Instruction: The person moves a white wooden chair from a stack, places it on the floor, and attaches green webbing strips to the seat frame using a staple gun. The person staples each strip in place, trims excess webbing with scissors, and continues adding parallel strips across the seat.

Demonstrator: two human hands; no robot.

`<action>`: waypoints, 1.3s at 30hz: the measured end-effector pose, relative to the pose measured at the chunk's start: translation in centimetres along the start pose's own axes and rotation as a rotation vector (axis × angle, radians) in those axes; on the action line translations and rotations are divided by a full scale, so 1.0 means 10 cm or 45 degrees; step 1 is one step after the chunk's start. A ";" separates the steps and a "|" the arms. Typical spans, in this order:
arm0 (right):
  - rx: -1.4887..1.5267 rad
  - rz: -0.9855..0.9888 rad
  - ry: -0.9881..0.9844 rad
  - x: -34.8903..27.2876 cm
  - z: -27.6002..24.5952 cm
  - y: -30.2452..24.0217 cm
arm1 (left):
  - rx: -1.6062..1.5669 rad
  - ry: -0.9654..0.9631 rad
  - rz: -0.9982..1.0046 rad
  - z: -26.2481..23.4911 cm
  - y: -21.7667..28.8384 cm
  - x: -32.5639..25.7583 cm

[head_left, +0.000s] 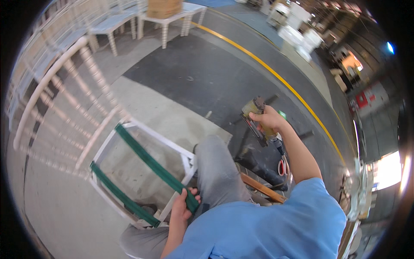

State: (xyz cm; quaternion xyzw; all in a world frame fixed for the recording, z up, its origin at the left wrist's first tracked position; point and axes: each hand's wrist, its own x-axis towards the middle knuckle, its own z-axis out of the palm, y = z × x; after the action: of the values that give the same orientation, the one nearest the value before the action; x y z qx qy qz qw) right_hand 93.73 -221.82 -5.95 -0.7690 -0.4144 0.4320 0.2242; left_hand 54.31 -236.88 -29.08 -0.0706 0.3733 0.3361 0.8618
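Note:
A white chair with a turned-spindle back (95, 73) leans between my knees, its seat frame (161, 140) lacking a seat panel. Two green webbing straps (148, 160) run across that frame, side by side with a gap between them. My left hand (183, 206) is closed around the near end of the right-hand strap, by the frame's front rail. Out to the right, away from the chair, my right hand (271, 120) grips a pneumatic stapler (251, 108). A hose fitting (276, 140) shows below its handle.
Red-and-white-handled scissors (283, 166) lie beside a dark stand (258, 166) at my right, near a wooden bar (261, 187). More white chairs (114, 28) line the far left, one bearing a cardboard box (164, 7). A yellow floor line (258, 57) curves across the grey floor.

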 end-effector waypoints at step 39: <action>0.138 0.096 -1.115 0.63 3.33 1.17 | 0.569 0.104 0.215 0.01 -0.80 0.89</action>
State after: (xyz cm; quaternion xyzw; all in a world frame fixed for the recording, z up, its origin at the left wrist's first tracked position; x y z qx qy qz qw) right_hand 72.40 -223.48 -34.72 -0.5152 -0.4187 0.7460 0.0518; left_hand 63.83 -238.26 -36.18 0.1397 0.4776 0.3129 0.8090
